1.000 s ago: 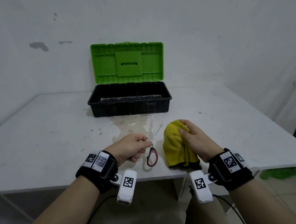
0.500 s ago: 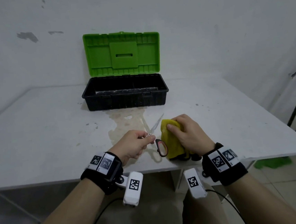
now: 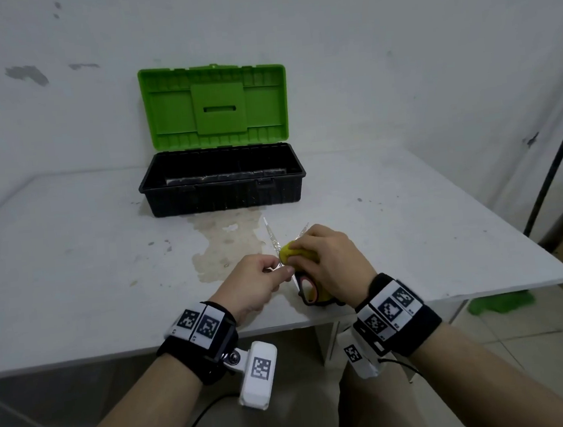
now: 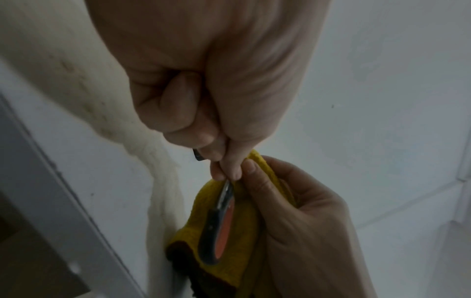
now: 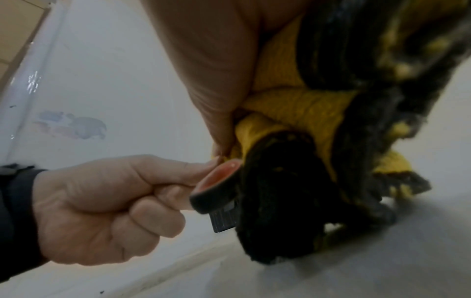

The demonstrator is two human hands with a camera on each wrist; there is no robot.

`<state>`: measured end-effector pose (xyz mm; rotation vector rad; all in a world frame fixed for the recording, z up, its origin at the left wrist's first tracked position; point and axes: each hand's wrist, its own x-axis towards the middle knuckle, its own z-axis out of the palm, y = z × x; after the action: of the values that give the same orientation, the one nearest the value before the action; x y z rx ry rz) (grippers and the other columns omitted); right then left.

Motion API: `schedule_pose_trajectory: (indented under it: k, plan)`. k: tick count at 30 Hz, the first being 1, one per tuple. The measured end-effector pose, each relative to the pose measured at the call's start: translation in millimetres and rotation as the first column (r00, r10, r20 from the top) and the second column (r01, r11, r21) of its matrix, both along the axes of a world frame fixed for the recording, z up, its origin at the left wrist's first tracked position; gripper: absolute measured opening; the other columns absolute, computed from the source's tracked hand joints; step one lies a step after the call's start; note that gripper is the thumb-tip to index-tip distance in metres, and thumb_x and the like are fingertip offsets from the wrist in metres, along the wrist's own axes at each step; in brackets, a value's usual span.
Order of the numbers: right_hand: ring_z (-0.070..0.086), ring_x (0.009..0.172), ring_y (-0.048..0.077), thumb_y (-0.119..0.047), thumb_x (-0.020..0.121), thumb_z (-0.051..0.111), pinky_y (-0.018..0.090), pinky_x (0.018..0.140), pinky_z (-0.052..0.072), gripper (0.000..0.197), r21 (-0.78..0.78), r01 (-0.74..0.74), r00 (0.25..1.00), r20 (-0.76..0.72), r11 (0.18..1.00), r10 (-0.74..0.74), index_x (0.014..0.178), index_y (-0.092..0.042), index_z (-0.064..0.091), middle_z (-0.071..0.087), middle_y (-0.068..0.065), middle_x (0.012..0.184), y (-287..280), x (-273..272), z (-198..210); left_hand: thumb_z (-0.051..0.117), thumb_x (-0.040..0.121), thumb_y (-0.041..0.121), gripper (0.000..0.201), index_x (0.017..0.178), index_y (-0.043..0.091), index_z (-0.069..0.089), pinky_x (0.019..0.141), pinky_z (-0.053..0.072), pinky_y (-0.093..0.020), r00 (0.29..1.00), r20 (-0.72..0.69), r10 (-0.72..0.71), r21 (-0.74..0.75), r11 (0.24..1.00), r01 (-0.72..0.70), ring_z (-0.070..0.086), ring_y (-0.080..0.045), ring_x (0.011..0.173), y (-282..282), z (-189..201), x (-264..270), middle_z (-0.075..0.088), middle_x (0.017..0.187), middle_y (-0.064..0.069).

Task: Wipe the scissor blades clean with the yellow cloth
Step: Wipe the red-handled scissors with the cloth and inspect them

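You are pinching the scissors [image 3: 286, 264] near the pivot with your left hand [image 3: 252, 285], in front of the toolbox [image 3: 222, 181]. Your right hand [image 3: 332, 260] is clamping the soft yellow cloth [image 3: 294, 250] around the stiff, sharp blades (stroke away from the edges).

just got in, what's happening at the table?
A person is cleaning a pair of scissors at the front edge of a white table. The left hand pinches the scissors near the pivot, with the blades spread open and pointing away. The right hand grips a bunched yellow cloth and presses it against the blades. The handle loop lies against the cloth. An open toolbox with a green lid sits behind.
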<state>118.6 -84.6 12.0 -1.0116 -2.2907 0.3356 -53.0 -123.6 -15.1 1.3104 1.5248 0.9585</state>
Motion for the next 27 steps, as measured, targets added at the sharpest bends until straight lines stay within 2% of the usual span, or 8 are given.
schedule_pose_trajectory:
  k: [4,8,12,14,17,20,23,27]
  plan:
    - [0.060,0.084,0.019,-0.031,0.091,0.062,0.037,0.075,0.052,0.019,0.027,0.065,0.998,0.004,0.998,-0.065,0.100,-0.019,0.073,0.061,-0.001,0.097,2,-2,-2,0.068,0.094,0.032,0.029,0.080,0.007,0.068,0.042,0.026,-0.023,1.000,0.001,-0.001,0.023,1.000,0.001,0.033,-0.010,0.042,1,-1,-1,0.044,0.053,0.002]
    - [0.056,0.085,0.018,-0.029,0.093,0.059,0.033,0.079,0.050,0.019,0.009,0.231,0.973,-0.027,0.973,-0.231,0.101,-0.017,0.071,0.060,0.000,0.097,19,7,8,0.068,0.094,0.030,0.030,0.083,0.003,0.070,0.040,0.026,-0.021,1.000,-0.020,-0.022,0.015,1.000,0.022,0.032,-0.007,0.038,0,0,-4,0.042,0.050,0.004]
    - [0.056,0.084,0.017,-0.032,0.092,0.062,0.026,0.075,0.044,0.019,0.002,0.357,0.930,-0.099,0.934,-0.355,0.097,-0.016,0.071,0.060,-0.002,0.090,33,27,24,0.066,0.095,0.030,0.027,0.083,0.006,0.070,0.042,0.021,-0.022,0.998,0.048,-0.029,-0.039,0.999,0.031,0.028,-0.010,0.040,-2,3,-6,0.039,0.051,0.004]
    - [0.057,0.080,0.014,-0.032,0.090,0.064,0.024,0.074,0.045,0.018,0.044,0.321,0.940,-0.136,0.946,-0.313,0.095,-0.017,0.072,0.061,-0.004,0.087,23,29,29,0.066,0.095,0.030,0.026,0.083,0.007,0.070,0.042,0.020,-0.023,0.998,0.057,-0.020,-0.043,0.999,0.022,0.027,-0.010,0.042,-1,7,-8,0.039,0.051,0.005]
    - [0.054,0.079,0.010,-0.033,0.090,0.065,0.021,0.072,0.043,0.018,0.070,0.201,0.978,-0.070,0.977,-0.197,0.097,-0.019,0.072,0.061,-0.006,0.089,-1,17,23,0.067,0.094,0.031,0.026,0.081,0.009,0.069,0.040,0.021,-0.021,0.999,0.047,-0.025,-0.026,0.999,0.027,0.028,-0.010,0.042,1,12,-7,0.041,0.053,0.004]
    - [0.057,0.081,0.013,-0.035,0.089,0.063,0.029,0.073,0.050,0.019,0.063,0.145,0.989,-0.014,0.987,-0.144,0.098,-0.021,0.073,0.062,-0.003,0.093,-7,5,8,0.068,0.093,0.034,0.027,0.081,0.009,0.070,0.040,0.025,-0.021,0.998,-0.006,-0.062,-0.010,0.998,0.062,0.031,-0.009,0.043,0,12,-1,0.044,0.059,0.002]
    - [0.059,0.081,0.016,-0.035,0.089,0.063,0.034,0.072,0.052,0.019,0.051,0.140,0.990,-0.027,0.989,-0.138,0.096,-0.022,0.073,0.061,-0.003,0.092,-3,2,1,0.068,0.093,0.033,0.027,0.080,0.009,0.070,0.040,0.026,-0.021,0.997,-0.037,-0.067,0.001,0.998,0.067,0.033,-0.007,0.042,-1,11,0,0.045,0.060,0.001]
    - [0.057,0.083,0.016,-0.035,0.092,0.060,0.030,0.074,0.049,0.021,0.037,0.228,0.974,-0.024,0.973,-0.227,0.100,-0.021,0.072,0.060,-0.002,0.093,9,4,4,0.069,0.093,0.031,0.027,0.078,0.009,0.070,0.040,0.027,-0.019,0.995,-0.063,-0.077,0.016,0.997,0.078,0.033,-0.007,0.042,-3,11,-6,0.045,0.057,0.002]
